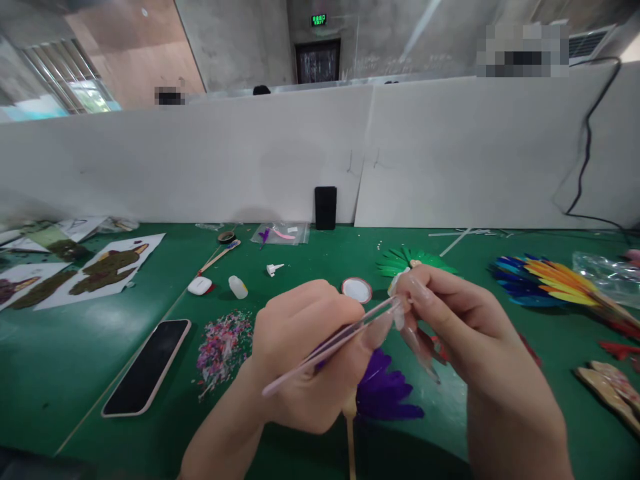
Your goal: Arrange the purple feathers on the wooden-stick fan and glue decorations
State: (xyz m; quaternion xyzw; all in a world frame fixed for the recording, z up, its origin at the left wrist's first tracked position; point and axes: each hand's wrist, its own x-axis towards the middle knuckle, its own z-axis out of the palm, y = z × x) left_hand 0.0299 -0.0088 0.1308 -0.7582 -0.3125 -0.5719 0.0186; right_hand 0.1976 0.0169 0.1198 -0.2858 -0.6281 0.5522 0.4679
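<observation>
A: Left hand (305, 353)?
B: Fingers curled tight round pink tweezers (330, 347), gripped like a pen, tips pointing right.
A: Right hand (450, 320)?
B: Fingers pinched together at the tweezer tips, holding something small and pale there. Too small to tell what.
A: Where are the tweezers exactly?
B: In the air over the green counter (60, 373), mid-frame, bridging both hands.
A: Under the hands?
B: Purple feather fan (385, 390) on a stick, lying on the counter just below the left hand, partly hidden.
A: Rest, quick.
B: Phone (147, 367) with pink case lying flat at left, heap of confetti scraps (223, 347) just beside it. Small round lid (357, 290) behind the left hand. Green feather fan (400, 261) behind that. Blue-yellow feather fan (545, 280) far right. Dark phone (325, 207) propped against the white partition (225, 153). Collage sheets (100, 270) far left.
</observation>
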